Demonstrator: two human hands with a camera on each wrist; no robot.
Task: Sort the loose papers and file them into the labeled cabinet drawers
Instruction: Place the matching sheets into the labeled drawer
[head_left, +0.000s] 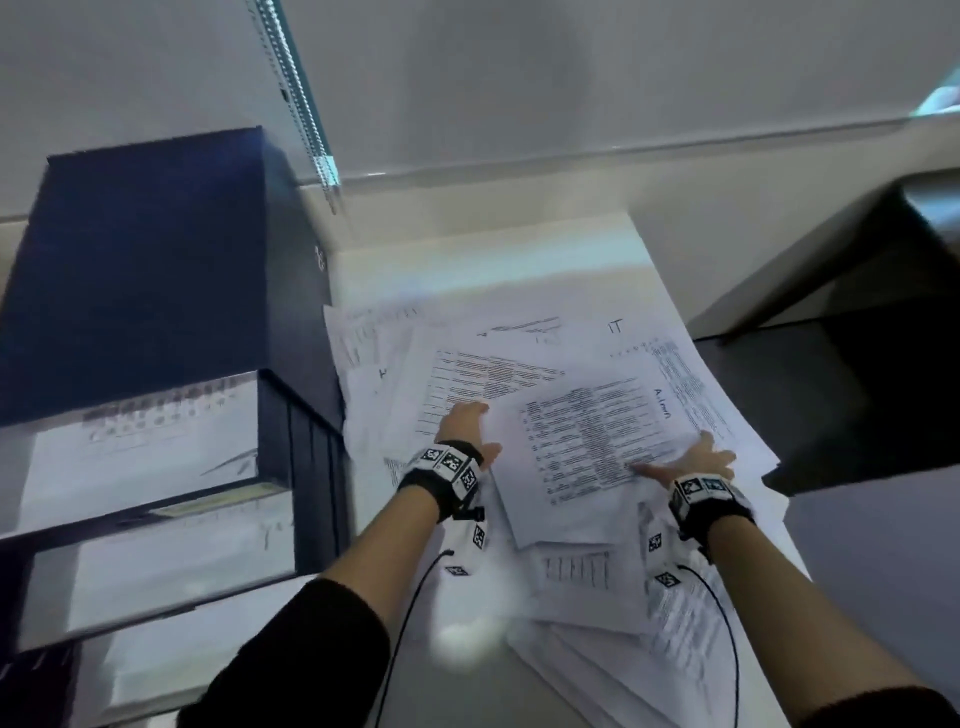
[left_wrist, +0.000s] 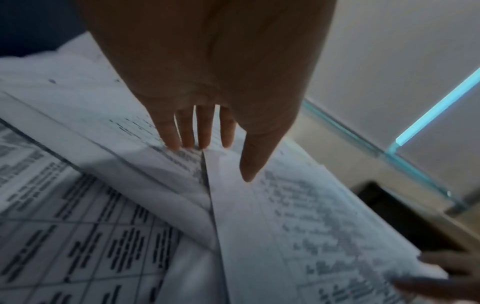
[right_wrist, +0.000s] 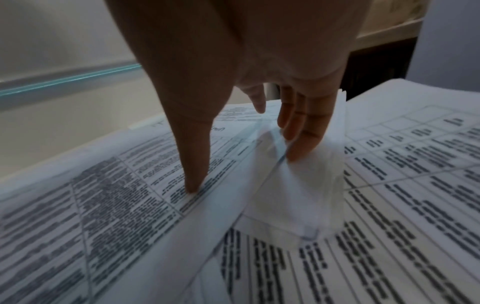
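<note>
Loose printed papers lie spread over a white table. Both hands hold one printed sheet above the pile. My left hand pinches its left edge, thumb on top and fingers tucked beneath, as the left wrist view shows. My right hand pinches the right corner, with the thumb pressed on the print and the fingers under the edge. A dark blue cabinet stands at the left. Its upper drawer and the drawer below are pulled out, with papers inside.
A dark desk stands to the right of the table, past a gap. A bead chain hangs along the wall behind the cabinet. Papers overhang the table's right edge. The open drawers jut out beside my left arm.
</note>
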